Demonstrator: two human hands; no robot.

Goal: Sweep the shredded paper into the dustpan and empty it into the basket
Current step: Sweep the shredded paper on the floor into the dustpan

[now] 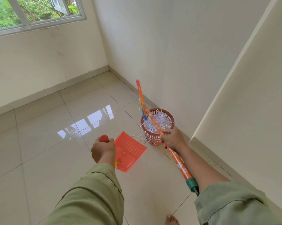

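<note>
Brimming with shredded paper (pixel 158 121), basket (pixel 153 140) stands beside near-empty dustpan (pixel 130 151).

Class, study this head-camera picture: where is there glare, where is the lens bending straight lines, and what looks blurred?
Head view: the window throws bright glare on the glossy floor tiles; the wide lens bows the window frame and wall edges; the broom tip looks smeared; the shredded paper in the basket stays fairly sharp.

Readable text: none found anywhere.
Broom handle (pixel 172 152): carried only a white flower pattern on orange, no lettering.
Dustpan (pixel 130 151): showed moulded ribs, no brand legible.
Basket (pixel 150 138): bore no label or number.
</note>
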